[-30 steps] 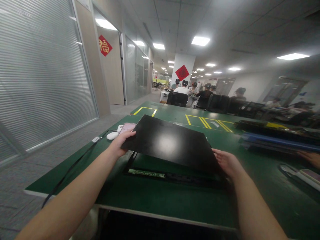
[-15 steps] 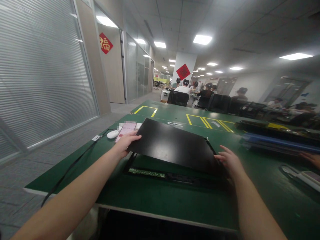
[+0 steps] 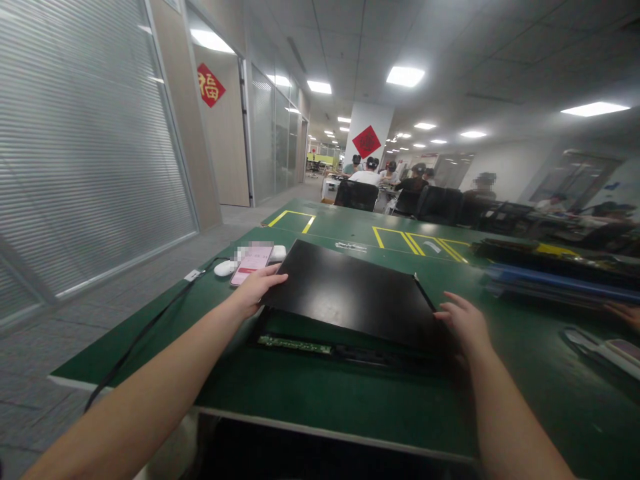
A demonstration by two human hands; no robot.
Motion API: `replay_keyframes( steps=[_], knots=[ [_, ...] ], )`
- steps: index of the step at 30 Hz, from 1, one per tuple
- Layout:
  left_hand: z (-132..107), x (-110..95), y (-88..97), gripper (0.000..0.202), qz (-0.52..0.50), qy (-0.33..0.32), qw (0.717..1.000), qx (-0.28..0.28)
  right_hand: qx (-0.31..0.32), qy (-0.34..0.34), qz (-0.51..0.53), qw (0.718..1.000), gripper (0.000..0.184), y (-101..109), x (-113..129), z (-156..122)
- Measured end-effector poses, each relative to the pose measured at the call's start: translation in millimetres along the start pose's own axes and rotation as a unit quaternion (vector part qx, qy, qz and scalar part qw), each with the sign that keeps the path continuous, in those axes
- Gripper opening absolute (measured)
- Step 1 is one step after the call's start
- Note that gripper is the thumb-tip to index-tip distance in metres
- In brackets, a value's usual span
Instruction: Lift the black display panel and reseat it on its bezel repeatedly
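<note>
A flat, glossy black screen panel [image 3: 350,290] is tilted above a dark frame on the table. My left hand [image 3: 256,291] is closed on its left edge, thumb on top and the other fingers partly hidden. At the right edge, my right hand [image 3: 463,323] grips the panel between fingertips, with some fingers stretched outward. Under the panel's near side lies the dark frame [image 3: 370,358], with a narrow green circuit board [image 3: 295,345] along it. The panel covers the rest of the frame.
Beside my left hand lie a phone [image 3: 245,270] and a white mouse [image 3: 225,268]. A black strap [image 3: 150,327] crosses the green table [image 3: 310,393]. Blue-edged panels [image 3: 540,283] are stacked at right, near another person's hand [image 3: 625,313]. Several people sit behind.
The panel has shifted slightly toward me, with both hands still at its edges. My left hand has moved a little to the right. The frame underneath stays in place.
</note>
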State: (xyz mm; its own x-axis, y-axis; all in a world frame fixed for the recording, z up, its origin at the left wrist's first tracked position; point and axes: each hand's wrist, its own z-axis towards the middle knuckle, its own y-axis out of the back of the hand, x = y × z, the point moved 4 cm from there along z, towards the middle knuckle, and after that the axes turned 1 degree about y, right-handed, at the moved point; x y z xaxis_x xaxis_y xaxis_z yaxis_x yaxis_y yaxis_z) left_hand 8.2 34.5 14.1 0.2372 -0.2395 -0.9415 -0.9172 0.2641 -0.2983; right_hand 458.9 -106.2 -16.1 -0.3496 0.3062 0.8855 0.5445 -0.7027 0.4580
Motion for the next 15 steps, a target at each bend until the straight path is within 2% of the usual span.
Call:
replay_keyframes(
  steps=[15],
  knots=[
    [-1, 7, -3.5, 0.042, 0.008, 0.037, 0.999, -0.020, -0.006, 0.015, -0.132, 0.991, 0.060, 3, 11, -7]
  ],
)
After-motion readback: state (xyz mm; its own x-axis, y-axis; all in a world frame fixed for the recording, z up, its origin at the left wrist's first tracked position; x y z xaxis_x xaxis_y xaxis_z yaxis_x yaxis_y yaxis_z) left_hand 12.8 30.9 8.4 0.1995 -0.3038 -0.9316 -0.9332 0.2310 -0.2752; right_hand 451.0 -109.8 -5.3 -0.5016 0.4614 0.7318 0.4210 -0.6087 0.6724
